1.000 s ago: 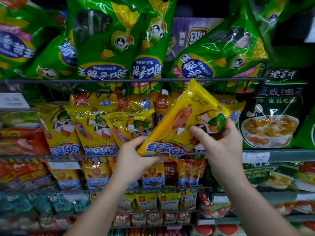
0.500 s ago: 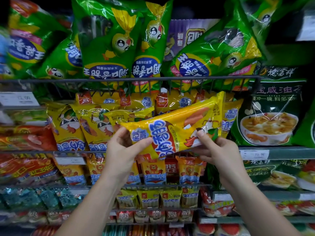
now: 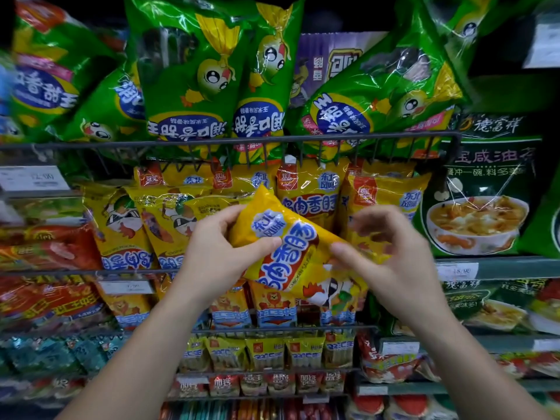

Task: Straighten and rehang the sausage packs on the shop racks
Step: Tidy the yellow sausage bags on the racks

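I hold a yellow sausage pack tilted in front of the middle rack, its top end up left and its cartoon end down right. My left hand grips the upper left end, thumb across the front. My right hand pinches the pack's right side, fingers curled and blurred. Behind it hang upright yellow packs of the same kind, and to the left lean upside-down yellow packs.
A wire rack rail runs above, holding large green packs. Dark green soup bags stand at the right. Red packs lie at the left. Smaller sausage packs fill the lower racks. Price tags sit on the shelf edges.
The pack has been turned further, from lying sideways to nearly upright with its top end up left. Both hands shifted with it, and my right hand moved onto its right side.
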{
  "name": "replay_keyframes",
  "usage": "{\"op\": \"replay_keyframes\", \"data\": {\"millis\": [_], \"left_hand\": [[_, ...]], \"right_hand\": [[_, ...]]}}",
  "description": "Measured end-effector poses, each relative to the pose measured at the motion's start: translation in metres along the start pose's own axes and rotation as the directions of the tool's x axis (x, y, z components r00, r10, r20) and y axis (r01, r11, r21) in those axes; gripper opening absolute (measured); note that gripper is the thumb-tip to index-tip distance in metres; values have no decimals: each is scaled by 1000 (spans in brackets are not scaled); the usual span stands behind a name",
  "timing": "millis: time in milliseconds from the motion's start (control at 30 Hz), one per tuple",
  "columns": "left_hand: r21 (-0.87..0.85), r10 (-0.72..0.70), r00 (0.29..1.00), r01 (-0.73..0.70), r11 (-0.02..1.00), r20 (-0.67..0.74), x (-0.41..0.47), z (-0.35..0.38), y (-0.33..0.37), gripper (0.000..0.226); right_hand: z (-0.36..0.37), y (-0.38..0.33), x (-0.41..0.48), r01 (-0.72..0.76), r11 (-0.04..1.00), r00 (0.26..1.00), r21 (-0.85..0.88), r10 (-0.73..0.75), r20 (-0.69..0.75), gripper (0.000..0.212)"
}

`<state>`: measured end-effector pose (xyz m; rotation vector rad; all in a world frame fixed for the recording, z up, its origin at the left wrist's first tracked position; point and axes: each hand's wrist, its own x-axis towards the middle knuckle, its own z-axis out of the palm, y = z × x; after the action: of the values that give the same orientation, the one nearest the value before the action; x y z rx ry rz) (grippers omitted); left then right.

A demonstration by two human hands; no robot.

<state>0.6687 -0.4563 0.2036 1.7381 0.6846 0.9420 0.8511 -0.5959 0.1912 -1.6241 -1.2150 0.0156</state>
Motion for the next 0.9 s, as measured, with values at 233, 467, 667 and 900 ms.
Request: {"op": "replay_keyframes", "data": {"millis": [233,467,667,900], "left_hand": [[174,41,982,-74,982,183,5,4,11,35],[206,163,985,-172,963,58,12,-3,11,65],[39,46,997,-48,998,60,2,6,-10,69],[92,1,967,-25,995,253,8,37,-26,71]], "right_hand": [[21,-4,19,7,992,863,-124,57,502,60],[25,4,14,-110,993,912,32,88,400,48],[23,3,15,-244,939,956,243,191,224,42],[21,-5,26,-213,875,977,435,188,102,35]]}}
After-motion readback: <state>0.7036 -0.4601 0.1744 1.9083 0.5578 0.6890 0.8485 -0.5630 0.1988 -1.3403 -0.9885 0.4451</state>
